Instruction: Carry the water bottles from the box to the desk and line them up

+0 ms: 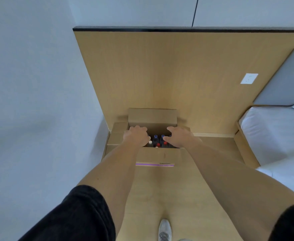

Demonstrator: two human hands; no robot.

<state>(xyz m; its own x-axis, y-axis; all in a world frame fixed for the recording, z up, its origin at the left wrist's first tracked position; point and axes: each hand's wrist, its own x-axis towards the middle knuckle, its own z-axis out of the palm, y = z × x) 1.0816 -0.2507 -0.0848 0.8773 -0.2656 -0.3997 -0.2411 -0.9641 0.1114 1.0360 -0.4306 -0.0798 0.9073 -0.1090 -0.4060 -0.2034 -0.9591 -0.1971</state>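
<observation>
An open cardboard box (154, 156) stands on the wooden floor against a wood wall panel. Inside it several dark water bottles stand upright, with blue caps (155, 136), red caps (165, 143) and a white cap (150, 142). My left hand (136, 136) reaches down into the box's left side over the bottles. Its fingers are bent downward and hidden, so a hold on a bottle cannot be made out. My right hand (179, 136) hovers over the bottles on the right, thumb spread apart from the fingers. No desk is in view.
A bed with white linen (274, 136) and a grey headboard stands to the right. A white wall closes the left side. A white socket plate (249, 78) sits on the wood panel. My shoe (164, 229) is on the floor behind the box.
</observation>
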